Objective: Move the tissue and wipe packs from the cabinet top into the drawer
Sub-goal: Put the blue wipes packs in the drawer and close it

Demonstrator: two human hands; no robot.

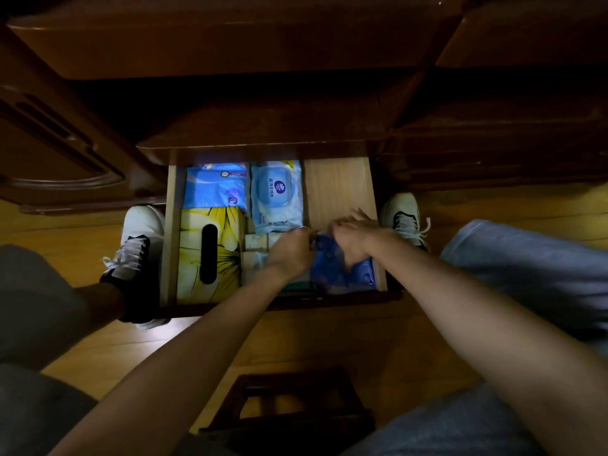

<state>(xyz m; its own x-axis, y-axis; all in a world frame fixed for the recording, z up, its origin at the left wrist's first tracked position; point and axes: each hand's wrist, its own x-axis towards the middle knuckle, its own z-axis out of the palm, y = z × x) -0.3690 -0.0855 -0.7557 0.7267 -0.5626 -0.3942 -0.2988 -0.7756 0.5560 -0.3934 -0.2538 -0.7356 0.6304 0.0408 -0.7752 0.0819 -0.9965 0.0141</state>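
Near the drawer's (340,189) right front corner, both hands grip a blue tissue pack (342,271): left hand (291,253) pinching its edge, right hand (353,238) curled over it.

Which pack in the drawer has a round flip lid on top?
The pale blue wipe pack at the drawer's back, right of the blue tissue pack; no other pack shows a lid.

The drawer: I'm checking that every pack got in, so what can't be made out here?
Head view only:
- Cabinet top: too dark to tell whether packs remain.
- Blue pack: print blurred, partly hidden by right hand.
- Small packs: covered by left hand, count unclear.
- Drawer back: hidden under the cabinet.
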